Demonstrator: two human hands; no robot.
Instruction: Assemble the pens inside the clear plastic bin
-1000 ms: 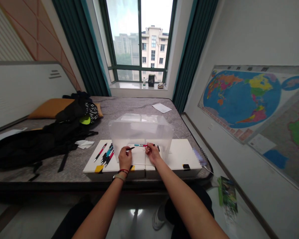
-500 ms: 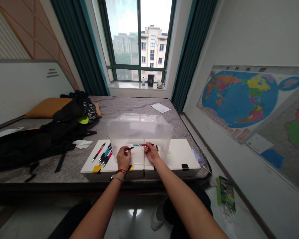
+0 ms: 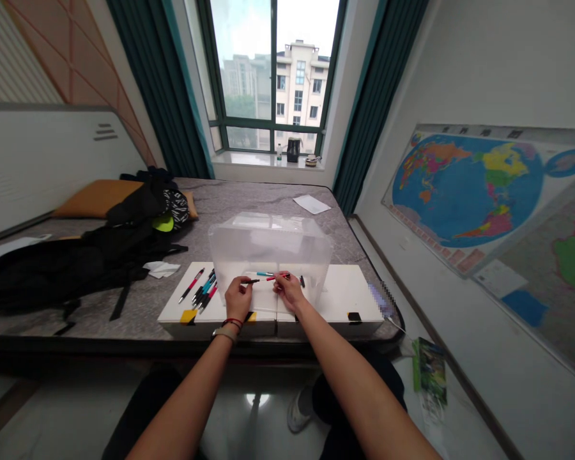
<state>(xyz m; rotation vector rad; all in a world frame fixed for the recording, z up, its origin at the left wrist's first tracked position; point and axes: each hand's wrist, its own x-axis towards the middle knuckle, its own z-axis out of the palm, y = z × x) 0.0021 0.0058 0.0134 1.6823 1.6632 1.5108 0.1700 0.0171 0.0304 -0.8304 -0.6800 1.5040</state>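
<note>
**Black pen piece (image 3: pixel 250 281) and red pen piece (image 3: pixel 270 278), nearly end to end**

The black piece sticks out from my fingertips toward the right, and the red piece meets its line from the other side, a pale end facing it. Both long axes run left to right across my front, close to one straight line; I can't tell whether the two ends touch or a sliver of gap remains. My left hand (image 3: pixel 238 299) pinches the black piece between thumb and fingers and is the nearer one to it. My right hand (image 3: pixel 288 291) pinches the red piece toward its right end.

Just beyond the red piece is a teal pen piece (image 3: pixel 265 274), lying the same way, its right end near my right fingers. A short dark piece (image 3: pixel 302 281) sits just to the right of that hand, its axis pointing more away from me.

Behind my hands stands the clear plastic bin (image 3: pixel 268 243). Out to the left, a bunch of pens (image 3: pixel 204 295) lies slanted, with a single red-and-black pen (image 3: pixel 191 285) apart from it, farther from my left hand. White boxes (image 3: pixel 345 287) carry all this, set on the bed (image 3: pixel 249 195).
</note>
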